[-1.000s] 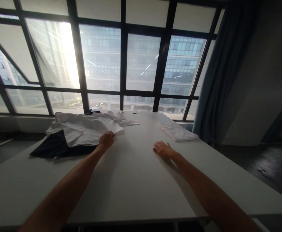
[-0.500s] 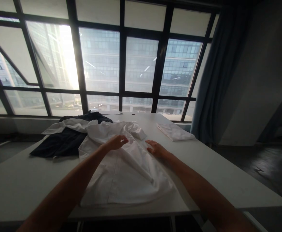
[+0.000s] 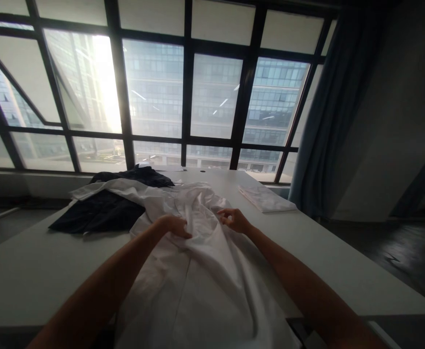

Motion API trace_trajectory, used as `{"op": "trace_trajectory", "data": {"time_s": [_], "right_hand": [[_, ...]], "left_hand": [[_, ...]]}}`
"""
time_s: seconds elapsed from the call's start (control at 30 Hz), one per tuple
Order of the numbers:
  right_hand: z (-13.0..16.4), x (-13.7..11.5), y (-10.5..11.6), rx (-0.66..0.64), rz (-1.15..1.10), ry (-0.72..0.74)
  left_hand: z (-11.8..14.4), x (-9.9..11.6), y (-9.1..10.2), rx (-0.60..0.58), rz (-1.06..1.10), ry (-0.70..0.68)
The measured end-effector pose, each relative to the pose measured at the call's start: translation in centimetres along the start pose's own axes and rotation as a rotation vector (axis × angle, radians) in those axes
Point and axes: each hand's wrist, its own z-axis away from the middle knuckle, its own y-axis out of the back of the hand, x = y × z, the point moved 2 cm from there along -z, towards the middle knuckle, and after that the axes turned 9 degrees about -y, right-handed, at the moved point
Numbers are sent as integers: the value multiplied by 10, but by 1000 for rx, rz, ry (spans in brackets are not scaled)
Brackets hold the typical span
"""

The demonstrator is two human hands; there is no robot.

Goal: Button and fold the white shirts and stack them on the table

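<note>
Closest to my camera, the lower part of a large white fabric garment [image 3: 205,291] spilled over the near edge of the broad white table [image 3: 52,271]; the rest ran away from me up the middle of the tabletop, creased and bunched at its farther part. I saw the left hand [image 3: 176,227] on the garment, fingers bent, thumb pointing across to the right; I couldn't tell whether it gripped any fabric. A little farther out, the right hand [image 3: 235,221] was at the garment's right side, its fingers partly curled, and I couldn't make out whether they pinched cloth or merely touched it.

To the left of the garment I had a flat navy cloth [image 3: 96,213] with white fabric lying across its far part. On the right, well apart from the garment, a folded white cloth [image 3: 269,199] lay near the table's edge. Behind the left-hand fabric sat a crumpled dark cloth [image 3: 154,177]. Beyond the table stood a long blue curtain [image 3: 318,145] and a black-framed window [image 3: 187,97].
</note>
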Motion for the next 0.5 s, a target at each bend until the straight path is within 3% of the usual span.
{"op": "trace_trajectory", "data": {"time_s": [0.07,0.13,0.2,0.27,0.3,0.33,0.4,0.5], "right_hand": [[-1,13,4,114,115,-104],[-3,27,6,184,269,-209],[-6,41,9,210,396,-322],[-8,55,14,209,453,-424],[-8,62,16,206,464,-467],[-8,68,18,200,470,-502],[-8,78,20,188,476,-550],[-10,81,24,167,432,-569]], "left_hand": [[2,6,11,-47,155,-153],[6,-1,24,65,309,-215],[14,-24,34,328,328,-110],[28,-54,39,617,185,100],[35,-70,38,700,103,201],[43,-84,35,738,33,290],[54,-108,27,705,-37,457],[62,-125,15,598,-73,542]]}}
